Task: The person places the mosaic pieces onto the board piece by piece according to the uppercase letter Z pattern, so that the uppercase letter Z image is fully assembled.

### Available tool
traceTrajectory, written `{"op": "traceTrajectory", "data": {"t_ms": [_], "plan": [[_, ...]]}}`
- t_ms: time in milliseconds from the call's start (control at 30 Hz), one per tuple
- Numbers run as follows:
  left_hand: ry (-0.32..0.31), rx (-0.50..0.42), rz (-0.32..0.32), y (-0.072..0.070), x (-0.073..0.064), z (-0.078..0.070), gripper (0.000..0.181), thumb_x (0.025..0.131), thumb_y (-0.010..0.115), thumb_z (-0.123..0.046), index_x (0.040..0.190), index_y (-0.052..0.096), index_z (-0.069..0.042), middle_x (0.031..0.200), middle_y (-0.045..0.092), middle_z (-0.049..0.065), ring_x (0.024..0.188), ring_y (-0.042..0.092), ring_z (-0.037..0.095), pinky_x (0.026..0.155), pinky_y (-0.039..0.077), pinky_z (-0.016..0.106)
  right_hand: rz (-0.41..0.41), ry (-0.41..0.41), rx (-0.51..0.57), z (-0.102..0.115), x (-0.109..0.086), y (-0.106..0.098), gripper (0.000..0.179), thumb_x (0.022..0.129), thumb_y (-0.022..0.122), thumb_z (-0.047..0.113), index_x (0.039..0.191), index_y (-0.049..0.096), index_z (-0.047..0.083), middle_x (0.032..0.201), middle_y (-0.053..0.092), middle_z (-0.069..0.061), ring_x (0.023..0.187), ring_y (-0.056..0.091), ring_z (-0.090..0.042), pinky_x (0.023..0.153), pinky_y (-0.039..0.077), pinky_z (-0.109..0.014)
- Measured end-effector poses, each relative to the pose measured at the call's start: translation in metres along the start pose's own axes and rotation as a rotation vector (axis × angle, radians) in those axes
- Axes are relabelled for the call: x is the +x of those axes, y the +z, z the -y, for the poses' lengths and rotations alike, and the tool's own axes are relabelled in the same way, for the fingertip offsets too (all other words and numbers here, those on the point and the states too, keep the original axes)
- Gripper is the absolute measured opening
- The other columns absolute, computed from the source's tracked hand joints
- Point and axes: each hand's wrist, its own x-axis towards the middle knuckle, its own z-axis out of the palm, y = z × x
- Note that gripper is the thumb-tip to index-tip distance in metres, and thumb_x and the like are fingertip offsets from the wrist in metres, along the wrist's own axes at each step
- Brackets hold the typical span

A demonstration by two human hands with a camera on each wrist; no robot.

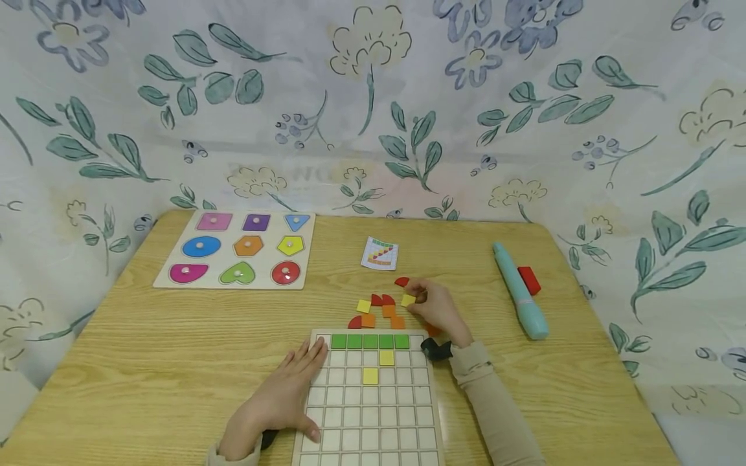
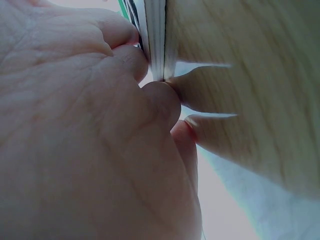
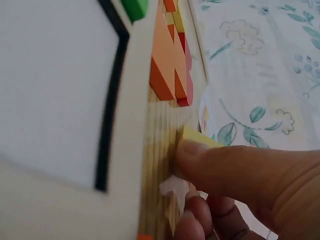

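My right hand (image 1: 437, 307) pinches a yellow square tile (image 1: 407, 300) between thumb and fingers, beyond the far right of the grid board (image 1: 358, 417). The same yellow tile (image 3: 196, 135) shows at the thumb tip in the right wrist view. With fingers spread, my left hand (image 1: 282, 398) rests on the board's left edge. Several green tiles (image 1: 370, 341) fill the middle of the top row. Below them sit two yellow tiles (image 1: 386, 357) on a diagonal. Loose orange squares (image 1: 388, 311), red quarter-circles (image 1: 355, 322) and another yellow square (image 1: 364, 306) lie past the far edge.
Behind the loose tiles lies a small pattern card (image 1: 380, 253). A shape puzzle board (image 1: 268, 259) with knobbed pieces is at the back left. On the right are a turquoise bulb-ended object (image 1: 520, 294) and a red block (image 1: 529, 280). A floral cloth (image 1: 373, 155) hangs behind the table.
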Motion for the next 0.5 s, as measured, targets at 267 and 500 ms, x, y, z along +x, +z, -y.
{"op": "traceTrajectory", "data": {"t_ms": [267, 500], "plan": [[-0.003, 0.005, 0.003, 0.002, 0.001, 0.003, 0.140, 0.046, 0.089, -0.052, 0.153, 0.016, 0.001, 0.162, 0.009, 0.020, 0.149, 0.006, 0.043, 0.119, 0.012, 0.061, 0.034, 0.038, 0.160, 0.010, -0.016, 0.006, 0.020, 0.084, 0.070, 0.001, 0.103, 0.066, -0.001, 0.094, 0.067, -0.013, 0.079, 0.061, -0.015, 0.070, 0.053, -0.022], [-0.006, 0.005, 0.004, 0.002, 0.002, 0.003, 0.141, 0.045, 0.088, -0.053, 0.154, 0.015, 0.000, 0.162, 0.010, 0.019, 0.149, 0.006, 0.043, 0.119, 0.011, 0.060, 0.267, 0.021, 0.244, 0.028, -0.046, 0.027, 0.015, 0.091, 0.064, 0.007, 0.103, 0.065, -0.003, 0.087, 0.066, -0.011, 0.071, 0.063, -0.011, 0.064, 0.057, -0.023]]}}
